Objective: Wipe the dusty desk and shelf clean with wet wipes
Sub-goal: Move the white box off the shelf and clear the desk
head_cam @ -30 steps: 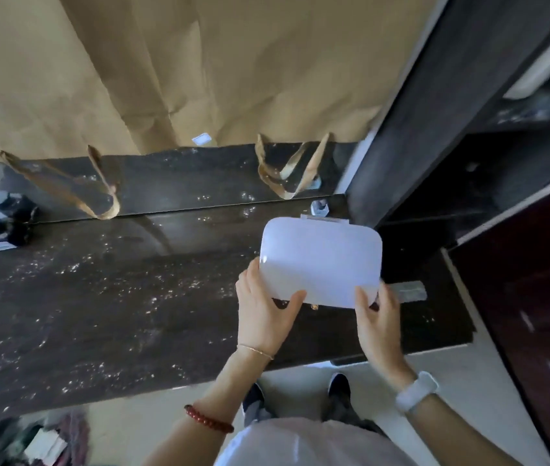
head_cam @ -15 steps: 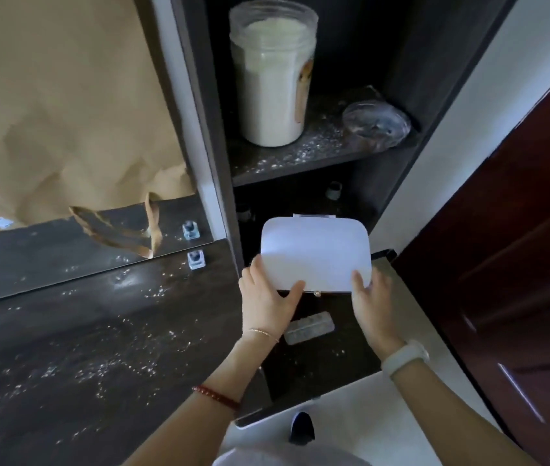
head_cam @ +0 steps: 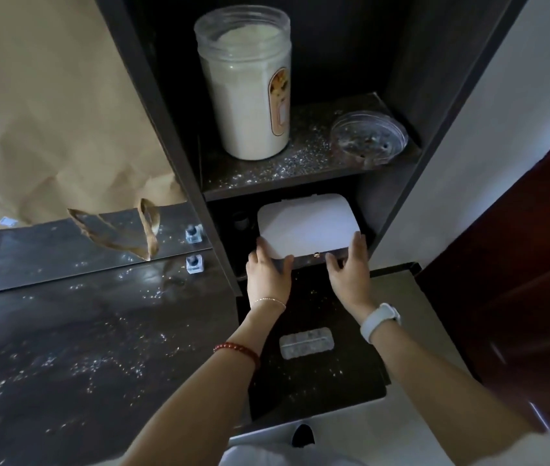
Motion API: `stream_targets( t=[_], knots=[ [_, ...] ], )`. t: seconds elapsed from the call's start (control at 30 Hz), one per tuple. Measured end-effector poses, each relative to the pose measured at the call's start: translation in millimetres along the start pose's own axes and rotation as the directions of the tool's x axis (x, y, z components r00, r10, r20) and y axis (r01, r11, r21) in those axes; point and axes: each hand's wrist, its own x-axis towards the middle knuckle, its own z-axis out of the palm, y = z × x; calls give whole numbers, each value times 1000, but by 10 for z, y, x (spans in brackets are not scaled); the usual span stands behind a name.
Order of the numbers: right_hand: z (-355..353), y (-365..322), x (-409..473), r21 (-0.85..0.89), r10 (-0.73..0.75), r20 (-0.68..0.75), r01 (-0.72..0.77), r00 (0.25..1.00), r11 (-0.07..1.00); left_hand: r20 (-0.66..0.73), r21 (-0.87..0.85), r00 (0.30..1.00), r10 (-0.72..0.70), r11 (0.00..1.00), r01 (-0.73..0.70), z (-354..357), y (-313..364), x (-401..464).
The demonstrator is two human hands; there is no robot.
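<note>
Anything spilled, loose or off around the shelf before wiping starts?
Yes. White powder is scattered over the upper shelf around the open powder jar, whose clear lid lies beside it. More specks cover the desk. Both hands, left and right, hold the white box.

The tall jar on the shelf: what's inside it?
The jar is clear and lidless, nearly full of a white powder. A label on its right side hides part of the contents. What the powder is cannot be told. Similar white specks dust the shelf around it.
</note>
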Motion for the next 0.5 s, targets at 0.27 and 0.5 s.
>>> stream_targets(
  t=[0.27, 0.5],
  knots=[
    [25, 11, 66, -121, -44, 1, 43, 999, 992, 19, 93, 1000, 8, 996, -10, -45, 26, 63],
    [193, 395, -463, -20, -177, -166, 176, 970, 984, -37, 281, 975, 221, 938, -202, -33, -493, -368]
  ],
)
